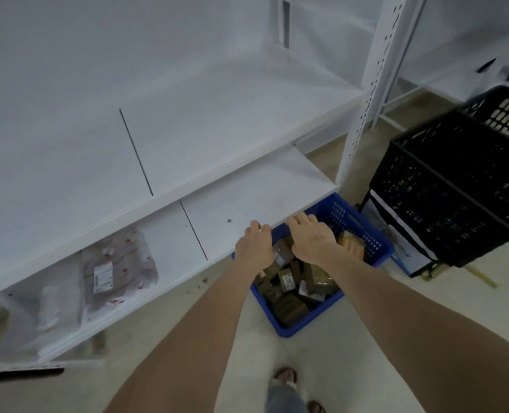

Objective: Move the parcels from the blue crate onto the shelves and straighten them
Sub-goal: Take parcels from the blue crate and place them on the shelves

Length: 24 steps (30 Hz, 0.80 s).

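1. At the far left, 2 parcels lie on the lower shelf [247, 198]: a pale parcel [50, 308] and, just beside it on the right, a soft bag parcel [119, 272] with a white label. We judge both to be light and limp. To straighten them, we recommend sliding them with a flat palm, not pinching a corner.

2. The left hand [254, 245] has its fingers curled over the left corner of the rim of the blue crate [378, 248]. The crate sits on the floor, with its far end tucked under the shelf edge.

3. Inside the crate, the brown parcels [289, 278] lie heaped at mixed angles. Several carry labels. They look like small, stiff, taped boxes. We judge each to be light, though the wrap may be slick. We advise gripping across 2 opposite flat faces, 1 box at a time, starting from the top of the heap.

4. The right hand [313, 236] has its fingers curled over the far rim, above the heap. It holds no parcel.

5. An orange parcel [351, 247] leans against the right wall of the crate. It looks padded and will yield to pressure, so we recommend holding it by its long edges.

6. Black crates [456, 198] stand stacked at the right, near the blue crate but apart from it.
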Tool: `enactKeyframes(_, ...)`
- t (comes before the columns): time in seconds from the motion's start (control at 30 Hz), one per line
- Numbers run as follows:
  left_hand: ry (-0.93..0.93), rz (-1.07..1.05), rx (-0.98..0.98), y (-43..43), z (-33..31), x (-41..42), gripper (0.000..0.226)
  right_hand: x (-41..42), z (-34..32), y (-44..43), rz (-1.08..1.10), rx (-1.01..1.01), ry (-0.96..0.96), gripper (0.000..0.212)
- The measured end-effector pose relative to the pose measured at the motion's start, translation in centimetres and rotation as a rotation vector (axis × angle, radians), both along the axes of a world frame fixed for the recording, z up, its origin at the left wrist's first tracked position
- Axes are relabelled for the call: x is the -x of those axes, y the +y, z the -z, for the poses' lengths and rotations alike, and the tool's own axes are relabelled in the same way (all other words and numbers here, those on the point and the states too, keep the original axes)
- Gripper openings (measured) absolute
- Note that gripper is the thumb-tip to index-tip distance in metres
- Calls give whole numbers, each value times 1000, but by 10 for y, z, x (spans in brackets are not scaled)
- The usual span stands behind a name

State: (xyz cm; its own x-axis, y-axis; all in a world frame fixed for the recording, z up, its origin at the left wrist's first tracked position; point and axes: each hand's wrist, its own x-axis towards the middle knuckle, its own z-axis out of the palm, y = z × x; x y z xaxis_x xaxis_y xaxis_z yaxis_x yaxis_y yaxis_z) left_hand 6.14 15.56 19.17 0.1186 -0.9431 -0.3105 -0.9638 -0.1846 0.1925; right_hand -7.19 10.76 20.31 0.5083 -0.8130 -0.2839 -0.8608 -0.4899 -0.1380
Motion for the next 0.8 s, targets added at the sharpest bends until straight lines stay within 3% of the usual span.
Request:
enactKeyframes(0.53, 108, -103, -204, -172, 117, 47, 40, 41, 119, -180, -6, -302, 55, 65)
enactKeyframes(0.67, 123, -128, -258, -203, 148, 63, 43, 60, 155, -214, 5, -387, 76, 61)
enactKeyframes(0.8, 141, -205, -314, -230, 191, 85, 49, 82, 201, -249, 80, -502, 86, 70)
